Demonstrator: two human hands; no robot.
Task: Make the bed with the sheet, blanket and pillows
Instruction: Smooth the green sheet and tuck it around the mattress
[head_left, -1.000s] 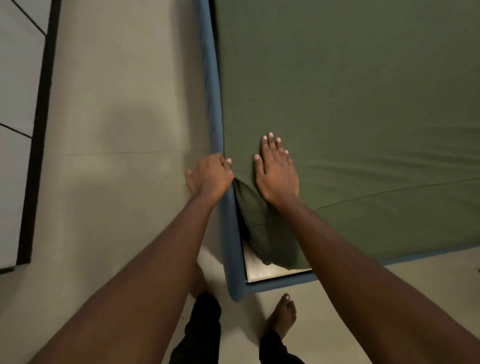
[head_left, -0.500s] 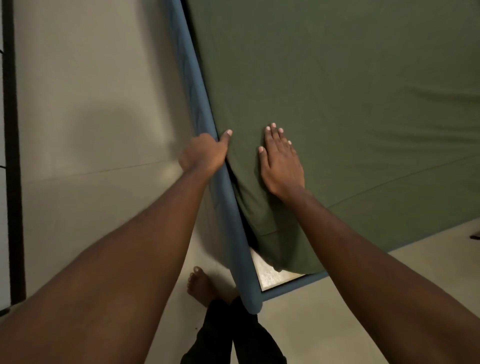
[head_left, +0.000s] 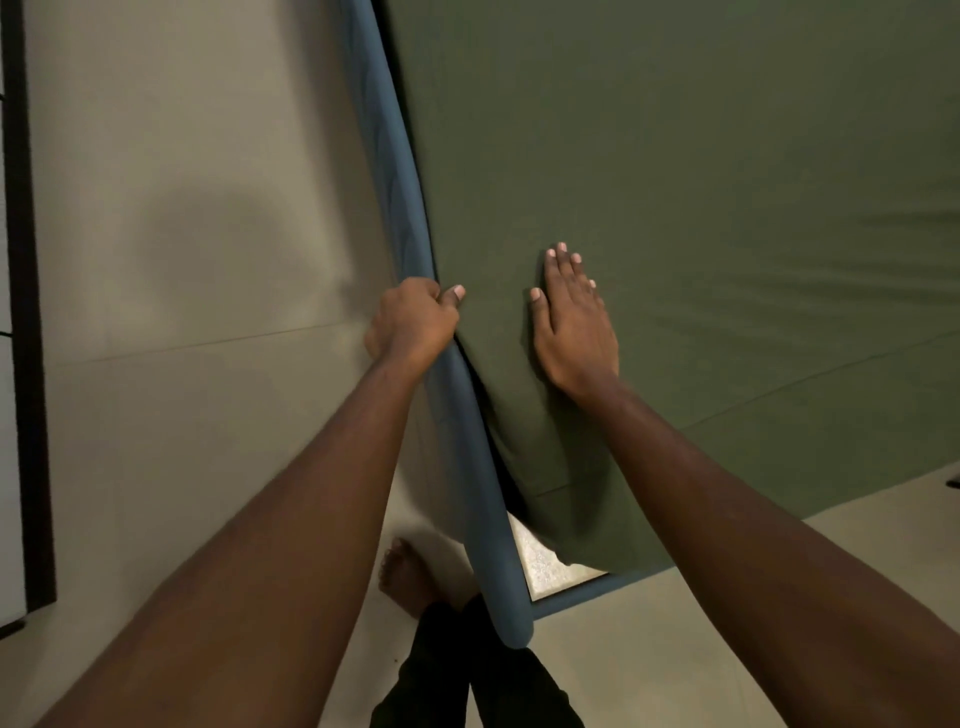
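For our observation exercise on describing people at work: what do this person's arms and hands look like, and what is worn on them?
The left forearm and right forearm are bare to the picture's edge: no sleeves, watch or bracelet. The left hand and right hand wear no gloves, and no rings show on the visible fingers. Nails are short.

Green sheet (head_left: 675, 208): matt cloth w/ faint creases; blue bed frame (head_left: 467, 467): smooth padded fabric; floor (head_left: 182, 260): smooth pale tile, slight sheen.
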